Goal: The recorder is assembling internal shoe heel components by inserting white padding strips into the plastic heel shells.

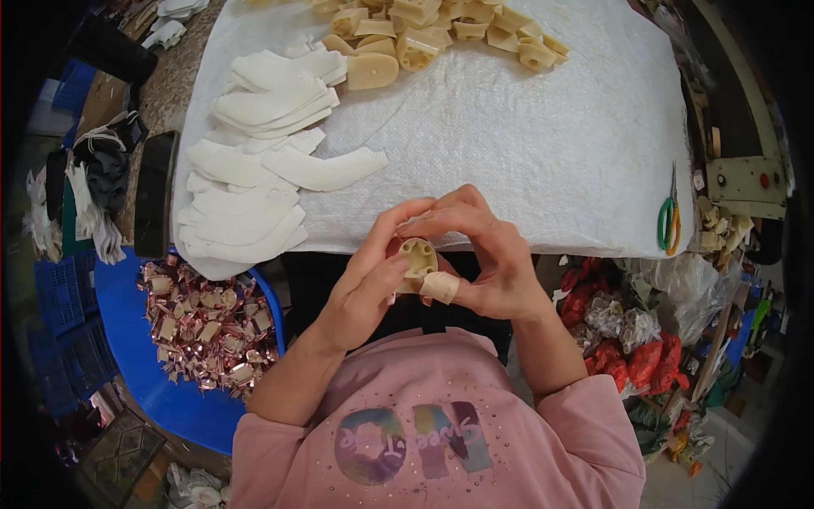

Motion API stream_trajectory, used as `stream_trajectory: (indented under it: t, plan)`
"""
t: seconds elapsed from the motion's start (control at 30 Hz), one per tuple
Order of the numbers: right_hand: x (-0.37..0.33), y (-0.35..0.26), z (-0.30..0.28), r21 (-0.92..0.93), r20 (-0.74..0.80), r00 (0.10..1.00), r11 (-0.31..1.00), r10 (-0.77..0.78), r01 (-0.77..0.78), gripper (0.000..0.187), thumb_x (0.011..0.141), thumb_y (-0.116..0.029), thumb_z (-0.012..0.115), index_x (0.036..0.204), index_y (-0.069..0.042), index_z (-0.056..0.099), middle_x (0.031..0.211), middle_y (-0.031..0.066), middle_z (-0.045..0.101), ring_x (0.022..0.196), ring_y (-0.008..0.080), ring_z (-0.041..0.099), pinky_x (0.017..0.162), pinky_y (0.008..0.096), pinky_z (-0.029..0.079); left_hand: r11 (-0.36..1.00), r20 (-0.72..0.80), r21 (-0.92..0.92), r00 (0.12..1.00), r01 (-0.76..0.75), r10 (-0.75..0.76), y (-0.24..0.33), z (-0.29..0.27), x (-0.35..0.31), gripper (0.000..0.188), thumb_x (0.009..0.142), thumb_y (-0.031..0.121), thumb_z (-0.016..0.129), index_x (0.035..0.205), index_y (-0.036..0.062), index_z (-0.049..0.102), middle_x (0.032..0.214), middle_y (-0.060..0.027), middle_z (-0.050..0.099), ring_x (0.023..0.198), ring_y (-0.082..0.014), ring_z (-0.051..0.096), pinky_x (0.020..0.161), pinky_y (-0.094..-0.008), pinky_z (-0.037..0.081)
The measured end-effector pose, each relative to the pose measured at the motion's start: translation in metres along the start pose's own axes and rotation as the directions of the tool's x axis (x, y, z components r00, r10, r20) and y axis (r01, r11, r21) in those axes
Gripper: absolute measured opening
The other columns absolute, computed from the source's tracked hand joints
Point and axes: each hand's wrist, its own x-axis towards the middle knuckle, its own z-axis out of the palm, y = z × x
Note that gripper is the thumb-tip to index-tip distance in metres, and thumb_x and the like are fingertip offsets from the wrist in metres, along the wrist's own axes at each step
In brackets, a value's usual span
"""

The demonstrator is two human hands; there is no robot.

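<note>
Just past the table's near edge, in front of my body, both hands hold a cream hollow plastic piece (418, 255) with round holes in its end. It looks like a shoe heel. My left hand (360, 284) grips its left side, with fingers curled round it. My right hand (490, 254) closes on it from the right, its thumb wrapped in beige tape (439, 287). Fingers hide part of the piece. On the table's left lie overlapping stacks of white curved cut pieces (242, 220). At the far side is a pile of similar beige plastic heels (421, 47).
A white woven sheet (509, 161) covers the table. Green-and-orange-handled scissors (669, 225) lie at its right edge, a dark phone (157, 195) at its left. A blue tub (186, 416) holds shiny pink-copper pieces (208, 327). Red and clear plastic bags (632, 356) crowd the lower right.
</note>
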Motion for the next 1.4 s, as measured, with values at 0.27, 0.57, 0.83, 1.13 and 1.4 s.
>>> stream_trajectory:
  t: [0.27,0.57,0.83,1.13,1.4]
  plan:
    - [-0.007,0.009,0.013,0.139,-0.062,0.99,0.983,0.127,-0.118,0.028,0.082,-0.014,0.061,0.109,-0.009,0.056,0.111,0.0108,0.047,0.088,0.0172,0.052,0.057,0.0236,0.051,0.981,-0.081,0.103,0.982,-0.163,0.172,-0.017,0.003,-0.005,0.056,0.093,0.042,0.038,0.131,0.0031,0.024,0.095,-0.0088,0.053,0.078,-0.0125,0.053,0.065,-0.0246,0.044]
    - [-0.002,0.0,0.02,0.568,0.194,0.935,0.743,0.297,-0.354,0.01,0.088,-0.014,0.053,0.092,-0.006,0.056,0.104,0.0082,0.053,0.078,0.0141,0.054,0.064,0.0249,0.047,0.864,-0.054,0.312,0.901,-0.395,0.431,-0.019,0.018,0.0,0.063,0.095,0.046,0.031,0.13,-0.0048,0.021,0.106,-0.0133,0.044,0.062,-0.0077,0.049,0.05,-0.0196,0.042]
    - [-0.015,0.012,0.051,0.27,-0.111,0.993,0.963,0.031,0.0,0.034,0.095,-0.021,0.041,0.126,-0.007,0.046,0.11,0.01,0.05,0.101,0.0248,0.043,0.092,0.0351,0.033,0.841,-0.275,0.416,0.833,-0.347,0.48,-0.018,0.017,0.004,0.047,0.095,0.036,0.036,0.123,-0.0014,0.031,0.103,-0.0091,0.044,0.082,-0.0081,0.046,0.066,-0.0203,0.04]
    - [-0.016,0.009,0.052,0.201,-0.171,0.985,0.978,-0.015,0.05,0.032,0.093,-0.012,0.04,0.124,-0.005,0.047,0.107,0.0126,0.05,0.095,0.0248,0.048,0.086,0.0319,0.038,0.86,-0.232,0.329,0.849,-0.391,0.475,-0.022,0.016,0.001,0.033,0.095,0.021,0.038,0.12,0.0015,0.035,0.107,-0.0072,0.043,0.089,-0.0096,0.043,0.078,-0.0232,0.038]
    - [-0.013,0.0,0.041,0.3,-0.109,0.958,0.928,0.263,-0.221,0.043,0.096,-0.033,0.04,0.126,-0.003,0.045,0.099,0.0117,0.048,0.086,0.0214,0.049,0.076,0.0302,0.042,0.955,-0.153,-0.202,0.97,-0.219,0.19,-0.017,0.001,0.006,0.075,0.088,0.065,0.032,0.142,0.015,0.017,0.105,-0.0068,0.053,0.091,-0.0166,0.055,0.073,-0.0302,0.048]
